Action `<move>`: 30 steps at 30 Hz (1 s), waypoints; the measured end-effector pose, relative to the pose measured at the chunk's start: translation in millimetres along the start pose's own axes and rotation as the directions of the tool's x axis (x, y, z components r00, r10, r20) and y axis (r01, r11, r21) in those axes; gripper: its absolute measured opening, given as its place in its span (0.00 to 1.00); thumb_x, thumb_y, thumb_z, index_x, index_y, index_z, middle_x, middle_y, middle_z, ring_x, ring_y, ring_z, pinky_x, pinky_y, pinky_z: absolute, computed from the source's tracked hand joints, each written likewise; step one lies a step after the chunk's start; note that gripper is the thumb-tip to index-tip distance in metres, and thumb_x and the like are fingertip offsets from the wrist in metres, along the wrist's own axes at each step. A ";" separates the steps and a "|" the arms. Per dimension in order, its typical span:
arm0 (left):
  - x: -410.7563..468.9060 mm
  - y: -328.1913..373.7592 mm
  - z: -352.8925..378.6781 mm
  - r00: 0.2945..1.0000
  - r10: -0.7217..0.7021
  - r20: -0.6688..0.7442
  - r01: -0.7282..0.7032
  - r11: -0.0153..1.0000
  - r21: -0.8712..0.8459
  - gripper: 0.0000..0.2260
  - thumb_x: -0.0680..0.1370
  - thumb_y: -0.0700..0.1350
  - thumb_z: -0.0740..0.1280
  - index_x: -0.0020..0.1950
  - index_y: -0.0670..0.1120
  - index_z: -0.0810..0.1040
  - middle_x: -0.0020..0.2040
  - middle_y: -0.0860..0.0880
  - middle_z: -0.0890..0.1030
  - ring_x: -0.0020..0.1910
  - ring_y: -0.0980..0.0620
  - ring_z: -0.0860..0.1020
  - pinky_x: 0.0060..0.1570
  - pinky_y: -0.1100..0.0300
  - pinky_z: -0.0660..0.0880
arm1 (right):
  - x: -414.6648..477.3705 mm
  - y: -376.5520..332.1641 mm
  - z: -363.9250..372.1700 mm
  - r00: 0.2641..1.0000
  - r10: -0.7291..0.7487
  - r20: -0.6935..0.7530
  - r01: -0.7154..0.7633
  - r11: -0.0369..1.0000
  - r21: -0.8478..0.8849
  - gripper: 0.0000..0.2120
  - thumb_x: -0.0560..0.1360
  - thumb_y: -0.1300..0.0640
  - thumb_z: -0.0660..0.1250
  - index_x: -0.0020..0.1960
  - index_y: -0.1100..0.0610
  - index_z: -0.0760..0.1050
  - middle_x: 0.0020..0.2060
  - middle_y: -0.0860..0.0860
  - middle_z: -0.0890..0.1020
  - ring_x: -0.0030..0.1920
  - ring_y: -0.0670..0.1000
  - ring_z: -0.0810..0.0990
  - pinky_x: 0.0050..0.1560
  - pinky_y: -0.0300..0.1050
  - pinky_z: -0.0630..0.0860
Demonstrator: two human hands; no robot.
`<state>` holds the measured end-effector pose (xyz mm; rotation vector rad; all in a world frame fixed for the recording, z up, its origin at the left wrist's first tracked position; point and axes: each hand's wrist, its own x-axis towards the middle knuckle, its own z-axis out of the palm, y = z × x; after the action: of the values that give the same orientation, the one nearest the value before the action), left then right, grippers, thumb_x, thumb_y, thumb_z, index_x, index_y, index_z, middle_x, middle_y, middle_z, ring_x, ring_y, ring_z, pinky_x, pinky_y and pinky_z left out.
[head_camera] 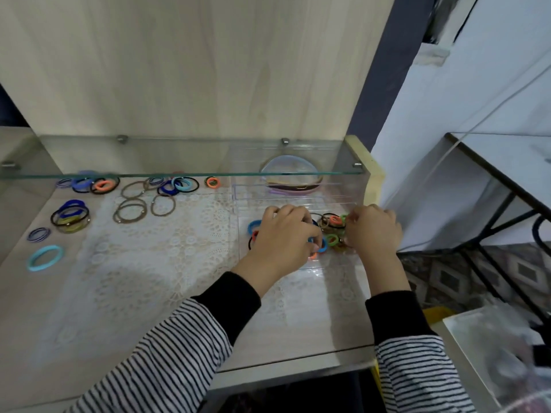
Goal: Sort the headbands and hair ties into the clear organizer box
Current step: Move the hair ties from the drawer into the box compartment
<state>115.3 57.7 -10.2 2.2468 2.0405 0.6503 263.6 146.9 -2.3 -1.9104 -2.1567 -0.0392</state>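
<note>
The clear organizer box sits at the right of the desk under a glass shelf. Its back section holds headbands; its front section holds a mix of coloured hair ties. Both hands are inside the front section. My left hand has its fingers curled down among the ties, with a blue tie at its fingertips. My right hand pinches at ties near a green one. What exactly each hand holds is hidden by the fingers.
Loose hair ties lie across the left of the desk: a light blue one, a stacked dark pile, brown ones, and a coloured row at the back. A glass shelf overhangs the back. A lace mat covers the middle.
</note>
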 end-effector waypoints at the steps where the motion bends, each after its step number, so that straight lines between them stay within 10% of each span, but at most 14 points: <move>1: 1.1 -0.9 -0.6 1.000 -0.004 0.015 0.004 1.000 0.012 0.07 0.76 0.54 0.68 0.51 0.58 0.83 0.57 0.57 0.74 0.62 0.53 0.69 0.62 0.54 0.56 | 0.4 -0.3 -0.1 1.000 0.001 0.011 -0.001 1.000 -0.012 0.13 0.77 0.57 0.58 0.56 0.51 0.79 0.53 0.54 0.79 0.58 0.59 0.70 0.52 0.48 0.68; 8: -13.5 -22.4 -9.4 0.974 -0.037 -0.224 0.026 0.998 -0.054 0.13 0.78 0.56 0.63 0.61 0.58 0.77 0.59 0.58 0.76 0.58 0.54 0.75 0.59 0.55 0.63 | -6.2 -10.4 -7.8 0.999 0.010 -0.051 -0.008 1.000 0.030 0.12 0.77 0.55 0.59 0.53 0.53 0.80 0.50 0.55 0.80 0.56 0.60 0.71 0.52 0.50 0.67; 15: -50.8 -73.3 -24.6 0.839 -0.257 -0.479 0.274 0.961 -0.036 0.09 0.78 0.51 0.61 0.56 0.55 0.78 0.56 0.56 0.78 0.55 0.53 0.77 0.55 0.54 0.69 | -30.1 -77.9 -9.5 0.946 -0.250 -0.206 0.313 0.868 0.386 0.10 0.74 0.57 0.64 0.52 0.58 0.80 0.50 0.55 0.80 0.51 0.58 0.76 0.48 0.49 0.72; 30: -115.2 -192.0 -49.5 0.710 -0.618 -0.336 0.695 0.691 0.198 0.17 0.80 0.50 0.57 0.66 0.50 0.75 0.66 0.50 0.77 0.68 0.48 0.71 0.68 0.45 0.62 | -93.3 -225.2 46.1 0.740 -0.672 -0.012 0.600 0.653 0.462 0.20 0.75 0.59 0.59 0.66 0.60 0.71 0.58 0.56 0.77 0.56 0.59 0.74 0.53 0.52 0.73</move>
<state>-87.6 -39.1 -55.3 1.3448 3.0093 0.5698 44.5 34.5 -32.5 -0.8570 -2.5615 0.4499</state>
